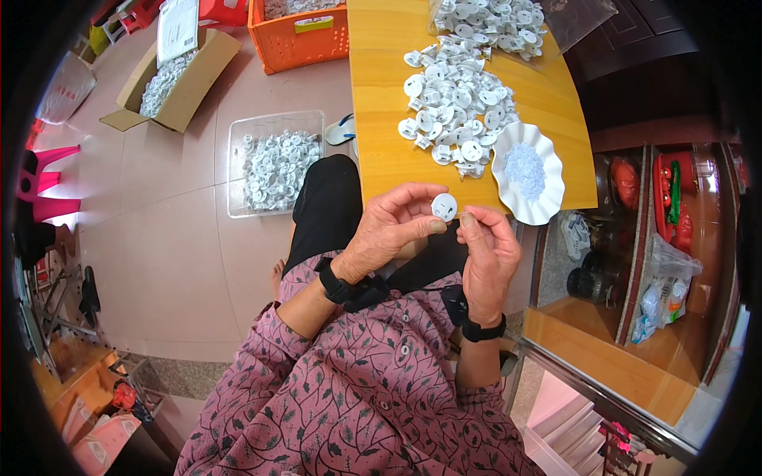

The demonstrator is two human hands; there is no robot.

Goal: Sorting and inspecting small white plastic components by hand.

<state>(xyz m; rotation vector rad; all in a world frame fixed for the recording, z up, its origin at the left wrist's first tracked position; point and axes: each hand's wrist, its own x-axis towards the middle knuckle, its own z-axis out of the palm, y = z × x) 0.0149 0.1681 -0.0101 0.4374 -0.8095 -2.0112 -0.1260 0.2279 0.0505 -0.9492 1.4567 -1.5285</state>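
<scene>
A small white disc (444,208), its slotted face turned up, sits between the two hands, just off the surface's near edge, as I view it from afar. I have the left hand (393,226) clamped on it, thumb below and fingers above at its left side. The right hand (488,246) is just beside it on the right, thumb and forefinger together; whether they grip anything, I cannot tell. Beyond the hands, I see a pile of white parts (460,111) heaped on the yellow wooden surface (389,103), with a scalloped white dish (548,208) of pale blue pieces (525,170) at its near right corner. On the floor to the left, I find a clear bin (238,159) of similar parts; farther off stand an orange crate (294,49) and an open cardboard box (210,71).
</scene>
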